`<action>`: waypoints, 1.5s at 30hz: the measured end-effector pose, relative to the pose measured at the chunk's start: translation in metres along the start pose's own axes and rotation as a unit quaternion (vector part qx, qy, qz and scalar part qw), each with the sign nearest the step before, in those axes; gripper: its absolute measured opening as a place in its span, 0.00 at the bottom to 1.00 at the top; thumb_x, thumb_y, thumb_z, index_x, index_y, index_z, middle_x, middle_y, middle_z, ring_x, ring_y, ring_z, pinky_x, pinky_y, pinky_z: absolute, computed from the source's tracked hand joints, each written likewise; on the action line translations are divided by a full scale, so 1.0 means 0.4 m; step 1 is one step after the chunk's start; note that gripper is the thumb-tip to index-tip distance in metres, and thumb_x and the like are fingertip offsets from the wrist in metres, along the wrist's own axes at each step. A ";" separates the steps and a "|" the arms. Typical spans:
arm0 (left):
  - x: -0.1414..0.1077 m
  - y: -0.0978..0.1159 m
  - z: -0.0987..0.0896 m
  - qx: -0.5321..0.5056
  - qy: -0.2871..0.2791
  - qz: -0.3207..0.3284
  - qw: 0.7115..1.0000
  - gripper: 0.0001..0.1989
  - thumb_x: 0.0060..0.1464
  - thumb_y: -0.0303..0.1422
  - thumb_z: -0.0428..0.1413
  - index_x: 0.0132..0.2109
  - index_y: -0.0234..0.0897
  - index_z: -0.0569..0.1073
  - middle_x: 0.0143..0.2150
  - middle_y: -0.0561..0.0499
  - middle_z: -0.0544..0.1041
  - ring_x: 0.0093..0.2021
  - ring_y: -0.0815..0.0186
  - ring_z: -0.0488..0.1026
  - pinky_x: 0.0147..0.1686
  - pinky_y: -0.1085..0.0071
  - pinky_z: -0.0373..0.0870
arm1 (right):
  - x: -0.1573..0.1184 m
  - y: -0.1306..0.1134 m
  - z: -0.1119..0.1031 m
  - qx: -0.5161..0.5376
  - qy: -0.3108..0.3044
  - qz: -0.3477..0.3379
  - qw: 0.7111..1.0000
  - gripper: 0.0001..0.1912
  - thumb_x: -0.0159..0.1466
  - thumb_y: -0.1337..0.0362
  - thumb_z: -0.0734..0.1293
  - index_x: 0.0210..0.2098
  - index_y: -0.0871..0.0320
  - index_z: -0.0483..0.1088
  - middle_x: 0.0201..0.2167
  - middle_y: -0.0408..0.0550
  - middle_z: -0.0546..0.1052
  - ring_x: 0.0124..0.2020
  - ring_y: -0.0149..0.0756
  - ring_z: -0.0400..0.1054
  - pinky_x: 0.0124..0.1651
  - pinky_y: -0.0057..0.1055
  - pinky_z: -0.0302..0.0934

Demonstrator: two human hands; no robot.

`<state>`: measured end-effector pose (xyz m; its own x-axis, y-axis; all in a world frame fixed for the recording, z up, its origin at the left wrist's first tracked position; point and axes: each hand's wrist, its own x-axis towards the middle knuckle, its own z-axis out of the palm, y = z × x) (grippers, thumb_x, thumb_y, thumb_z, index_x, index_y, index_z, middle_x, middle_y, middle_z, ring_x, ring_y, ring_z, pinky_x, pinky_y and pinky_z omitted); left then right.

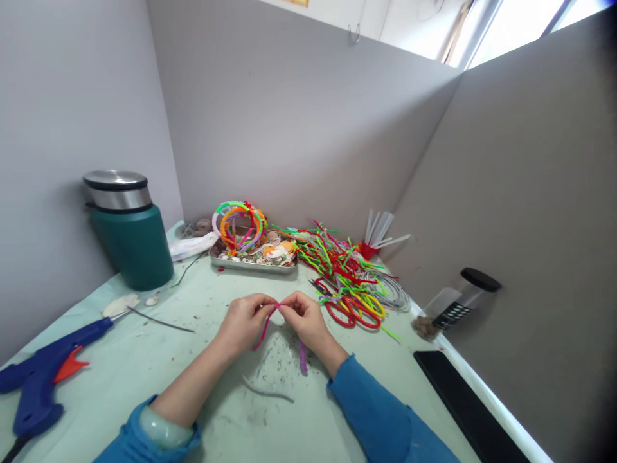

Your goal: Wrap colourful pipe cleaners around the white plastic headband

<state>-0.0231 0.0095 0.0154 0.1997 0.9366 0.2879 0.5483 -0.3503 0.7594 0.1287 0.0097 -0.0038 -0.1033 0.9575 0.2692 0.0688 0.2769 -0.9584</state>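
Note:
My left hand and my right hand meet above the middle of the table, fingertips pinched together. Between them they hold a pink pipe cleaner, whose end hangs down below my left fingers. A purple pipe cleaner piece shows under my right hand; whether it joins the pink one is hidden. Nearer the front, a grey curved strip lies on the table.
Behind are a metal tray, coloured rings and piled pipe cleaners. Red scissors lie right of my hands. A green flask and blue glue gun are left; a jar and black strip right.

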 end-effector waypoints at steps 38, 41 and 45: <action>-0.003 0.010 -0.015 0.018 -0.008 -0.037 0.999 0.13 0.46 0.41 0.52 0.29 0.37 0.76 0.24 0.54 0.74 0.25 0.69 0.66 0.26 0.75 0.57 | 0.004 0.011 0.000 0.019 -0.035 0.021 0.999 0.08 0.53 0.61 0.66 0.26 0.60 0.67 0.18 0.38 0.64 0.19 0.25 0.54 0.22 0.23 0.48; 0.002 0.007 -0.018 -0.015 -0.022 -0.068 0.997 0.13 0.45 0.41 0.53 0.28 0.36 0.75 0.22 0.54 0.73 0.25 0.69 0.64 0.25 0.75 0.55 | 0.002 0.013 0.002 0.005 -0.038 0.005 0.999 0.07 0.54 0.62 0.66 0.26 0.60 0.67 0.19 0.38 0.65 0.20 0.25 0.55 0.23 0.23 0.49; 0.006 -0.006 -0.010 -0.081 -0.031 -0.107 0.991 0.13 0.42 0.41 0.55 0.24 0.34 0.72 0.20 0.55 0.69 0.22 0.70 0.62 0.22 0.76 0.53 | -0.002 0.021 0.003 -0.032 -0.044 -0.006 0.998 0.07 0.55 0.61 0.65 0.27 0.60 0.66 0.19 0.38 0.64 0.20 0.25 0.54 0.23 0.22 0.48</action>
<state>-0.0273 0.0126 0.0167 0.1462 0.9862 0.0779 0.4473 -0.1361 0.8840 0.1281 0.0111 -0.0123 -0.1909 0.9442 0.2684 0.1305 0.2954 -0.9464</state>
